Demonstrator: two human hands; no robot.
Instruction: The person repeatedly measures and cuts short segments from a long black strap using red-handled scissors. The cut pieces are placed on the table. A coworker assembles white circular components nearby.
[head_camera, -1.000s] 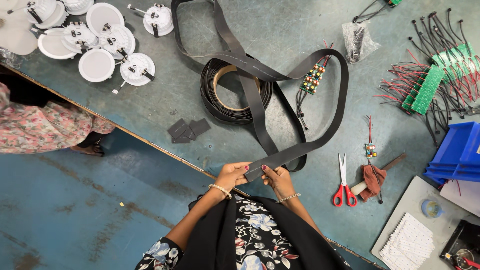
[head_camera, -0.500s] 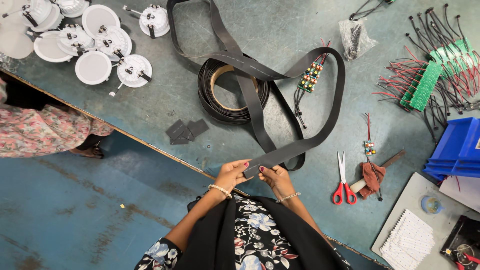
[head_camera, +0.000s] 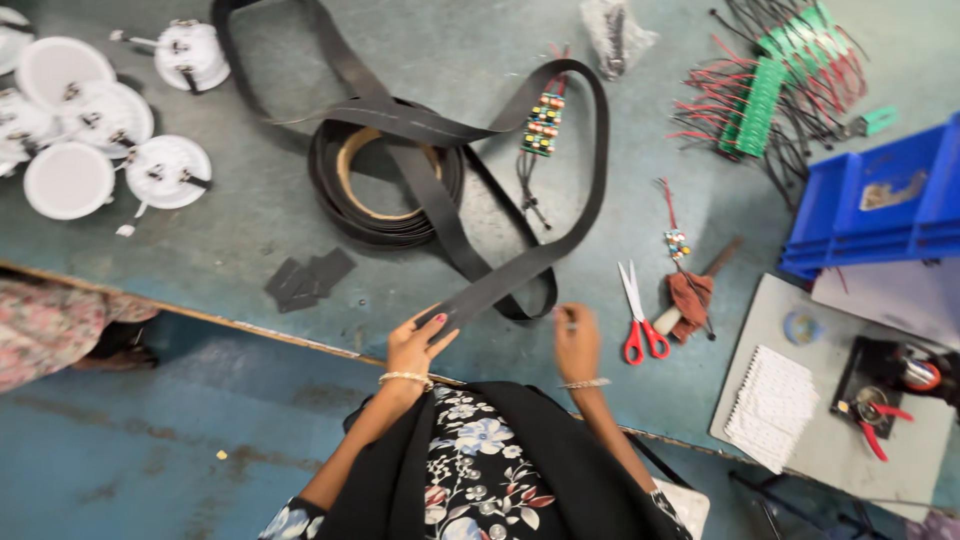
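My left hand (head_camera: 418, 345) pinches the free end of a long black strap (head_camera: 520, 270) just above the table's near edge. The strap loops up and around to a coiled roll (head_camera: 385, 215) lying flat on the green table (head_camera: 250, 240). My right hand (head_camera: 575, 342) is off the strap, a hand's width to its right, with its fingers drawn together and nothing visible in them. It is close to red-handled scissors (head_camera: 640, 320). A few short cut black pieces (head_camera: 305, 280) lie left of my left hand.
Several white round housings (head_camera: 165, 170) sit at the far left. A beaded wire bundle (head_camera: 543, 115), red and black wires with green connectors (head_camera: 760, 100), a blue bin (head_camera: 870, 200), a cloth-wrapped tool (head_camera: 690, 295), a notepad (head_camera: 770, 405) and pliers (head_camera: 880, 420) lie around. Another person's flowered sleeve (head_camera: 50, 330) is at left.
My right hand has let go of the strap and moved right toward the scissors. My left hand still grips the strap end.
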